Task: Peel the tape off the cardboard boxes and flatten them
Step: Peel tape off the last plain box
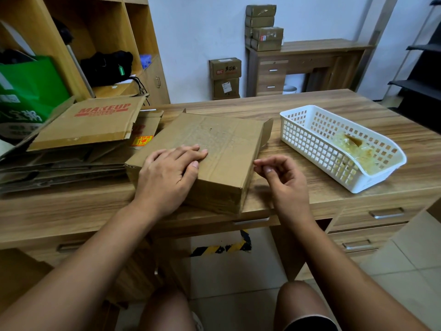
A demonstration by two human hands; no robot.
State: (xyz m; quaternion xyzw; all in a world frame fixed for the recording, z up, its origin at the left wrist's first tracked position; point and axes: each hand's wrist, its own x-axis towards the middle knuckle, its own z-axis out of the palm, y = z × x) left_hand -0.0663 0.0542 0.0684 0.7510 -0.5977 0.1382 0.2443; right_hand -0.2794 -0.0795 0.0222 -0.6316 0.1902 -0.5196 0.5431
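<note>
A closed brown cardboard box [229, 144] lies on the wooden desk [334, 189] near its front edge, with clear tape across its top and one end flap [267, 130] sticking up at the far right. My left hand [169, 170] rests flat on the box's near left part, fingers straight. My right hand [281, 177] hovers just right of the box. Its fingers are curled and its fingertips are at the box's right edge. I see no tape between them.
A white plastic basket [298, 137] holding crumpled peeled tape stands at the right. Flattened cardboard [88, 123], one sheet printed MAKEUP, is stacked at the left beside a green bag [26, 91]. More taped boxes [225, 68] sit by the far wall.
</note>
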